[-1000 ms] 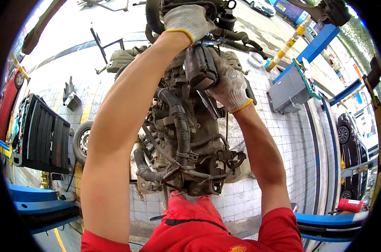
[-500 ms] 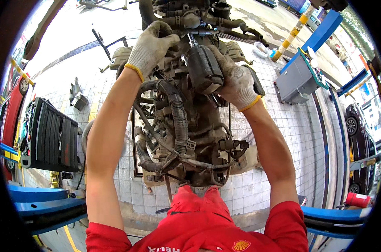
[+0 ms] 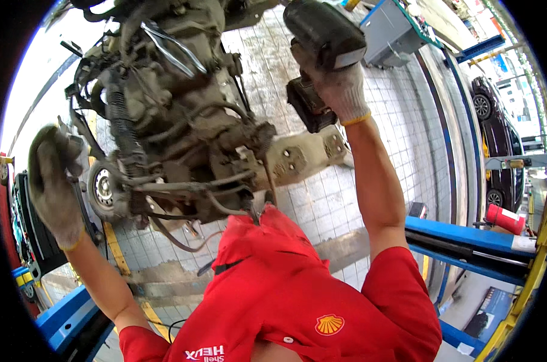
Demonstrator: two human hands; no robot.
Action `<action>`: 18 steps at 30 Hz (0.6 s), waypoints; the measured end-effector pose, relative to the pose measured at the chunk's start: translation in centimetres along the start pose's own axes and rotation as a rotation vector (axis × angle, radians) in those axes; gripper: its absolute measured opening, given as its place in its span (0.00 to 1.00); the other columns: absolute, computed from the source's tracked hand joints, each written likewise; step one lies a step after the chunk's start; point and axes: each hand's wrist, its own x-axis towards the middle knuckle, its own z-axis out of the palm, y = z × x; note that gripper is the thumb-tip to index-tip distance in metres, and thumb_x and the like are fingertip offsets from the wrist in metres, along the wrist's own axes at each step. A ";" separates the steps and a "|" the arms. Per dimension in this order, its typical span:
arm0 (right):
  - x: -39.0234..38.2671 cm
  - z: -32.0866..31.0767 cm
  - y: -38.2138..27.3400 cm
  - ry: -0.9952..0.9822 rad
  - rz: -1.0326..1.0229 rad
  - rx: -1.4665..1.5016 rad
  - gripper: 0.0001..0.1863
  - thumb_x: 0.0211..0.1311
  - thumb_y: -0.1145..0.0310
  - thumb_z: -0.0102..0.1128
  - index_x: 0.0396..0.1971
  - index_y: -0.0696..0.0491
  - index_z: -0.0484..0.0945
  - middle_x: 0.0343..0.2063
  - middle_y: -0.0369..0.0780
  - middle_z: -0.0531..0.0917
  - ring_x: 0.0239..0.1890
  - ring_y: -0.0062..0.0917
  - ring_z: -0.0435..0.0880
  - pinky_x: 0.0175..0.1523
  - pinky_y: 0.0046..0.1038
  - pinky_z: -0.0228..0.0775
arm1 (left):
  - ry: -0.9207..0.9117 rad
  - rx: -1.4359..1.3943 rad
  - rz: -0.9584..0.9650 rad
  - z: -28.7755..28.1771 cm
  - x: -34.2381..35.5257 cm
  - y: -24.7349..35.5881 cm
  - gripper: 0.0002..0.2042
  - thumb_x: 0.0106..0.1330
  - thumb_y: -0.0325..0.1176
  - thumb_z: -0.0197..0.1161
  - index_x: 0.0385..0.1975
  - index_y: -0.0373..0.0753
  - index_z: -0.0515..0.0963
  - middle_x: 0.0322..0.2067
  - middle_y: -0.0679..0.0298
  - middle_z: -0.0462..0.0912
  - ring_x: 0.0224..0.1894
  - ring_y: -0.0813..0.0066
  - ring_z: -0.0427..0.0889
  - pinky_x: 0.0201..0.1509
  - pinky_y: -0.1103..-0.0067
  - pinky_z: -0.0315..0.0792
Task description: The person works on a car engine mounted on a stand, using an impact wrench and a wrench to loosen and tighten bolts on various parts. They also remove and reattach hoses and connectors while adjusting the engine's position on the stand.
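Observation:
My right hand (image 3: 340, 87), in a knitted work glove with a yellow cuff, grips a black cordless impact wrench (image 3: 324, 33) raised at the upper right. The wrench's battery end (image 3: 312, 105) hangs below the fingers, and its front end is cut off by the picture's top. My left hand (image 3: 53, 181), gloved too, is held out left of the engine assembly (image 3: 177, 114). Its fingers are curled and somewhat blurred; a small greyish shape shows beside them, too unclear to name. A pair of silver pliers (image 3: 177, 51) lies on top of the engine assembly, touched by neither hand.
Hoses and a corrugated conduit (image 3: 125, 120) run along the assembly's left side. Behind it is a wheel (image 3: 102, 187). Blue lift arms (image 3: 466, 241) flank me. A grey cabinet (image 3: 394, 33) stands at the far right, a black tool cart (image 3: 35, 223) at the left, and a dark car (image 3: 499, 133) beyond.
My hands have come apart from the engine's far end: the left out to the left, the right up to the right with the wrench. The view has turned, and the pliers now show.

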 end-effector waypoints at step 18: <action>2.1 7.4 13.7 -0.532 0.764 1.274 0.17 0.68 0.58 0.67 0.46 0.55 0.78 0.36 0.43 0.88 0.24 0.24 0.81 0.31 0.28 0.78 | 0.232 -0.009 -0.335 -2.5 -21.2 8.0 0.14 0.80 0.42 0.57 0.52 0.41 0.83 0.32 0.68 0.86 0.27 0.85 0.79 0.26 0.88 0.66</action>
